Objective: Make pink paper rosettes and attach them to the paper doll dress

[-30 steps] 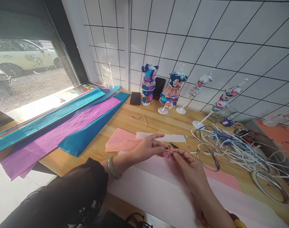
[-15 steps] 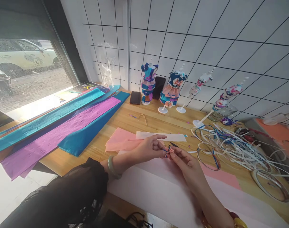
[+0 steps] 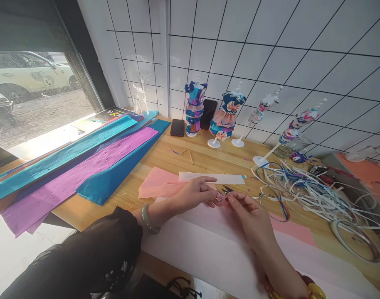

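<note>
A small pleated paper bow [image 3: 221, 197], pink-orange with blue edging, is pinched between my two hands. My left hand [image 3: 198, 194] is closed on its left side, index finger stretched out above. The thumb and fingertips of my right hand [image 3: 248, 209] pinch the bow's right side, partly hiding it. Just behind the bow, a pair of dark scissors [image 3: 226, 189] lies on the table, mostly covered. Beneath my hands is a large pale pink sheet of paper [image 3: 196, 236], with salmon-pink paper [image 3: 155, 182] and a white strip [image 3: 227, 179] beyond.
Dressed mini mannequins [image 3: 195, 109] stand along the tiled wall beside two phones [image 3: 177, 128]. A tangle of white and blue paper strips [image 3: 317, 199] fills the right side. Long turquoise [image 3: 68, 145] and purple crepe paper [image 3: 84, 178] lie at left. A glass jar [image 3: 297, 145] stands behind the strips.
My right hand has shifted slightly right and the bow has turned between my fingers. More of the scissors shows behind it. My left hand has stayed nearly in place, its lower fingers slightly lowered.
</note>
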A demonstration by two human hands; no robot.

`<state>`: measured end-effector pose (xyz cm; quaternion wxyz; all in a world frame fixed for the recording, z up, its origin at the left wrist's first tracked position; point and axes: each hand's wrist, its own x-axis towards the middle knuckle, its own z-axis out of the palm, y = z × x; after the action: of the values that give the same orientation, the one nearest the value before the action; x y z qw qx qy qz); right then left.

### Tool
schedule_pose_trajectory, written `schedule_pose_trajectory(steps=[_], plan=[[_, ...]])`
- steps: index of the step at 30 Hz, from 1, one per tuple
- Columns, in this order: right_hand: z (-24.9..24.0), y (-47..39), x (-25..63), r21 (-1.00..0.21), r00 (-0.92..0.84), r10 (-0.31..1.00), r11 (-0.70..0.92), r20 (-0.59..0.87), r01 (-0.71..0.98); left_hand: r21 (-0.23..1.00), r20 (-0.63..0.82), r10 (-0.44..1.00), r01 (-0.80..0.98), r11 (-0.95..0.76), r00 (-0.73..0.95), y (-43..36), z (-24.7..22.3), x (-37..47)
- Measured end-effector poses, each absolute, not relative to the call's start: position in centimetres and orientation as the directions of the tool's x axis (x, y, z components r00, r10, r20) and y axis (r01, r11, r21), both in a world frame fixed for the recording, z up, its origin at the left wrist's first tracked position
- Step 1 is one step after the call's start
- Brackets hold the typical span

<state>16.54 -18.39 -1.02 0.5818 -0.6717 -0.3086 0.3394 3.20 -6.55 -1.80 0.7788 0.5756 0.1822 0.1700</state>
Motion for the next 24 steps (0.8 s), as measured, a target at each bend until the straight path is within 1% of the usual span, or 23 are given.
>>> schedule_pose_trajectory(steps=[3, 6, 10, 17, 24], plan=[[-0.92, -18.45, 16.49, -0.991, 0.589, 0.803, -0.129, -0.091, 0.022, 0.951, -0.115, 0.452, -0.034, 0.309, 0.884, -6.62, -1.61, 3.21], [-0.92, -18.47, 16.40, -0.991, 0.581, 0.811, -0.124, -0.071, 0.051, 0.960, -0.074, 0.437, -0.056, 0.275, 0.896, -6.72, -1.75, 3.30], [-0.77, -18.32, 16.10, -0.991, 0.553, 0.831, -0.119, -0.063, 0.066, 0.966, -0.047, 0.459, -0.076, 0.245, 0.887, -6.64, -2.03, 3.35], [-0.81, -18.09, 15.85, -0.993, 0.537, 0.837, -0.115, -0.100, -0.005, 0.979, -0.050, 0.434, -0.042, 0.200, 0.899, -6.67, -1.74, 3.22], [-1.32, -18.03, 16.14, -0.992, 0.540, 0.832, -0.113, -0.129, -0.064, 0.975, -0.044, 0.438, -0.057, 0.214, 0.898, -6.88, -1.92, 3.43]])
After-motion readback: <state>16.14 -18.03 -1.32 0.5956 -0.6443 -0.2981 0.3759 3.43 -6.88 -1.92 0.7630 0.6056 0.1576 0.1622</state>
